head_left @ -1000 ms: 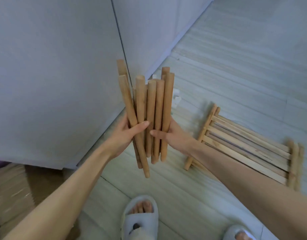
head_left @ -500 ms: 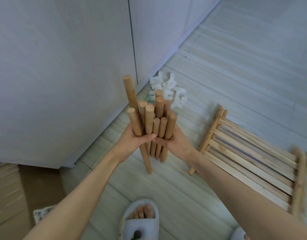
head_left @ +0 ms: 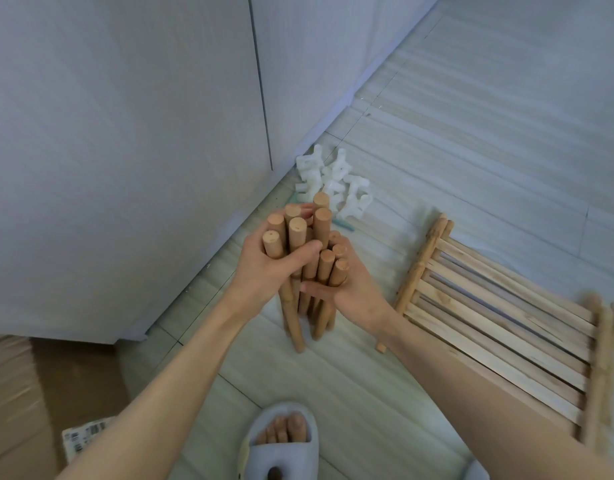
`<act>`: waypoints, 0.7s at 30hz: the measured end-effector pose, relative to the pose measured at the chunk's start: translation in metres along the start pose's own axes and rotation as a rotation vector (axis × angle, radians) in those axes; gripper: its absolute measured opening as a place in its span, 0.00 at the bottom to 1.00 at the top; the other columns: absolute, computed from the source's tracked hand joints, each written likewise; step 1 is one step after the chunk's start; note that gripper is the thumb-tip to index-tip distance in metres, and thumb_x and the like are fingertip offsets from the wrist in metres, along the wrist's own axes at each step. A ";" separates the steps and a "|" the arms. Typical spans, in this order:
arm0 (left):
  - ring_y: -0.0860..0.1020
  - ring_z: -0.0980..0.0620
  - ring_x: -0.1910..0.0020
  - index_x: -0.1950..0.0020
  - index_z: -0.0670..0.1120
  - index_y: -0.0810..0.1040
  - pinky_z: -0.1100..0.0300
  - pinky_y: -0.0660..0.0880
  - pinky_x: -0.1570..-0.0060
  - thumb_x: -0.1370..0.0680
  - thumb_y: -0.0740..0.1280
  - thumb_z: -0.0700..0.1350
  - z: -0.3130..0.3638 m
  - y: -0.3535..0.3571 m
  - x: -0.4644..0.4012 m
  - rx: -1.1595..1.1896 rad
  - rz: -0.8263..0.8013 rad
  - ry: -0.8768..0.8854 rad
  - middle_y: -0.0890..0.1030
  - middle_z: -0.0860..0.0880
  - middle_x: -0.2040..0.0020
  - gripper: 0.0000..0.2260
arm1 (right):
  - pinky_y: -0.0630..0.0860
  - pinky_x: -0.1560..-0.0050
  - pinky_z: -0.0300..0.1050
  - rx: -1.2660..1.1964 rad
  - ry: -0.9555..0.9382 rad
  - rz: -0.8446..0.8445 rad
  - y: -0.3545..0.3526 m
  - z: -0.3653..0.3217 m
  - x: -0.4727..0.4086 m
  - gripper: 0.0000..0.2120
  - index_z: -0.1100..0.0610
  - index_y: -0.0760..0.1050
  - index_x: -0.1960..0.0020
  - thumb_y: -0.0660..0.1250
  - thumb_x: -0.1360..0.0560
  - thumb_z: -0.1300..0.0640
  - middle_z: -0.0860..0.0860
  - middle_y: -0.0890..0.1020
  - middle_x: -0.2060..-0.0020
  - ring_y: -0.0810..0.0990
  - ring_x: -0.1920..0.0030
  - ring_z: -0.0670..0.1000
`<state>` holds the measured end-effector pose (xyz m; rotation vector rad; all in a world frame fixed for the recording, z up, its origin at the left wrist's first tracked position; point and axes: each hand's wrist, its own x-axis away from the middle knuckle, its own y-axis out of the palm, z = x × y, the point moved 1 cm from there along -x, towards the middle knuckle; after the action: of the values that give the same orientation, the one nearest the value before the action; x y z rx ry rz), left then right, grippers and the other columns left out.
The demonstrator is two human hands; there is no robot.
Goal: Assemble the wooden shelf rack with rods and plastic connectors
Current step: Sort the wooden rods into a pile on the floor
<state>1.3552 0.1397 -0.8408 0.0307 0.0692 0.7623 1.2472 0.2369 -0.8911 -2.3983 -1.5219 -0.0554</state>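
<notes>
Head view: both hands' grip clasps the rods (head_left: 307,258) beside the slatted shelf (head_left: 499,317).

From my feed I can read nothing. The only print is on a white paper label (head_left: 85,441) stuck to the brown cardboard box (head_left: 24,393) at lower left, its dark marks too blurred to read.

The pale tiled floor (head_left: 471,140) carried a pile of white connectors (head_left: 333,183) near the cabinet base, a slatted shelf (head_left: 499,317) to the right, and a cardboard box (head_left: 28,403) at the lower left.
</notes>
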 end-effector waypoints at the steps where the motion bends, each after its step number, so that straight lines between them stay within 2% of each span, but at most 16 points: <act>1: 0.78 0.57 0.43 0.45 0.49 0.77 0.66 0.72 0.44 0.30 0.69 0.39 0.000 0.000 -0.001 -0.005 0.018 0.013 0.81 0.58 0.46 0.14 | 0.68 0.50 0.23 -0.005 0.002 -0.002 0.001 -0.001 0.000 0.31 0.39 0.65 0.41 0.77 0.35 0.59 0.30 0.77 0.50 0.74 0.46 0.32; 5: 0.78 0.58 0.46 0.51 0.55 0.79 0.67 0.72 0.47 0.27 0.67 0.39 -0.002 -0.004 -0.002 -0.032 0.098 0.036 0.82 0.59 0.50 0.12 | 0.70 0.45 0.30 -0.040 0.010 0.005 0.003 -0.002 -0.003 0.29 0.38 0.67 0.42 0.77 0.36 0.56 0.35 0.78 0.49 0.75 0.45 0.36; 8: 0.79 0.57 0.49 0.50 0.51 0.78 0.66 0.73 0.48 0.28 0.68 0.40 -0.003 -0.005 -0.002 -0.054 0.113 0.053 0.81 0.57 0.52 0.09 | 0.70 0.43 0.36 -0.055 0.002 0.023 0.003 -0.002 -0.006 0.29 0.38 0.67 0.44 0.77 0.36 0.56 0.36 0.79 0.50 0.76 0.45 0.38; 12: 0.78 0.59 0.50 0.52 0.52 0.76 0.68 0.72 0.50 0.29 0.70 0.41 0.003 -0.003 -0.004 -0.081 0.057 0.094 0.81 0.60 0.54 0.10 | 0.70 0.45 0.32 -0.077 -0.008 0.023 0.004 -0.004 -0.004 0.29 0.36 0.67 0.43 0.76 0.37 0.54 0.35 0.79 0.49 0.76 0.45 0.37; 15: 0.79 0.62 0.52 0.54 0.53 0.75 0.70 0.73 0.51 0.28 0.70 0.37 0.004 0.000 -0.007 -0.075 0.079 0.101 0.81 0.61 0.56 0.12 | 0.71 0.49 0.27 -0.085 -0.006 0.027 0.006 -0.005 -0.005 0.28 0.35 0.66 0.45 0.75 0.37 0.54 0.33 0.79 0.50 0.76 0.46 0.35; 18: 0.79 0.64 0.54 0.53 0.52 0.74 0.72 0.73 0.54 0.27 0.69 0.33 0.005 0.002 -0.009 -0.085 0.111 0.097 0.82 0.63 0.57 0.14 | 0.71 0.50 0.27 -0.110 -0.013 0.048 0.008 -0.004 -0.008 0.28 0.40 0.67 0.44 0.75 0.36 0.59 0.35 0.79 0.52 0.77 0.48 0.36; 21: 0.79 0.66 0.55 0.54 0.52 0.74 0.73 0.72 0.54 0.27 0.69 0.33 0.005 0.001 -0.016 -0.119 0.112 0.090 0.81 0.64 0.58 0.14 | 0.72 0.48 0.33 -0.180 -0.004 0.083 0.012 -0.004 -0.013 0.27 0.50 0.69 0.41 0.75 0.35 0.64 0.43 0.80 0.50 0.78 0.48 0.41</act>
<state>1.3436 0.1291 -0.8348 -0.1141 0.1077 0.8785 1.2525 0.2200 -0.8929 -2.6004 -1.4739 -0.1767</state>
